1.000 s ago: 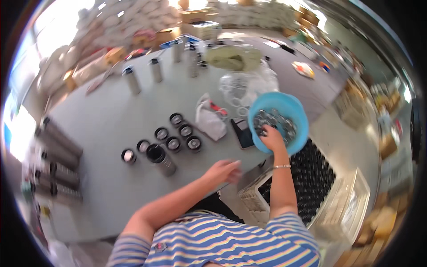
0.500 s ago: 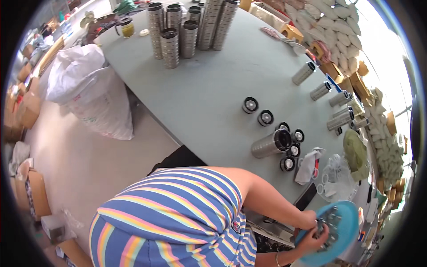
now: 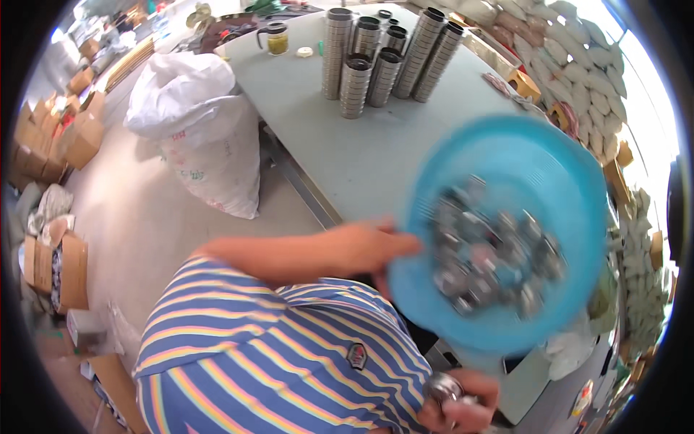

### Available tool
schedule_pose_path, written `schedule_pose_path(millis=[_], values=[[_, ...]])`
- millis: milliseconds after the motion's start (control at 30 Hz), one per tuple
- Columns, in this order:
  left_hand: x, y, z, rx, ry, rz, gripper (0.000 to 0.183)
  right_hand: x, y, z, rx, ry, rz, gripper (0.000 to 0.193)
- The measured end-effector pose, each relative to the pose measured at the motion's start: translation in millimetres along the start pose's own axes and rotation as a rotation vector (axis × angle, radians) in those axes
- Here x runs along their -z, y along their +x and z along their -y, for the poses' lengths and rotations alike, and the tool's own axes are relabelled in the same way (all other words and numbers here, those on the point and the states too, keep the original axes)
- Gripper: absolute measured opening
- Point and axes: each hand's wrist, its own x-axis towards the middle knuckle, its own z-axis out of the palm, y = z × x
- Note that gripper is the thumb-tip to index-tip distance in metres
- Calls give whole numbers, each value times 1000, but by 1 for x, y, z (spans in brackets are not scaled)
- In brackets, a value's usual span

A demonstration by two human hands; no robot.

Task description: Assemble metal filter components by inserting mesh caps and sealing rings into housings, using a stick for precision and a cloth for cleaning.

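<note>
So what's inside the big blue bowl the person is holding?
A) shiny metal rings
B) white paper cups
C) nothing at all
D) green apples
A: the blue bowl holds a blurred heap of shiny metal rings, and one of the hands grips its rim.

The basin [image 3: 506, 166] is glossy, smooth blue plastic, ribbed on its inner wall. The rings [image 3: 491, 253] heaped in it are shiny bare metal, blurred. The ring [image 3: 442, 387] in the right hand [image 3: 463, 409] is polished metal too. Far on the matt, smooth grey-green bench [image 3: 347, 159], the ring stacks [image 3: 383, 54] gleam like steel. The sack [image 3: 202, 130] on the left is white woven plastic, slightly rough. The shirt [image 3: 275, 354] is soft striped cloth.
</note>
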Motion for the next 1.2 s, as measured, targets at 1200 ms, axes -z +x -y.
schedule_pose_path(millis=[1200], values=[[-78, 232, 133, 334, -560, 861, 49, -16, -102, -155, -812, -383, -335, 21]])
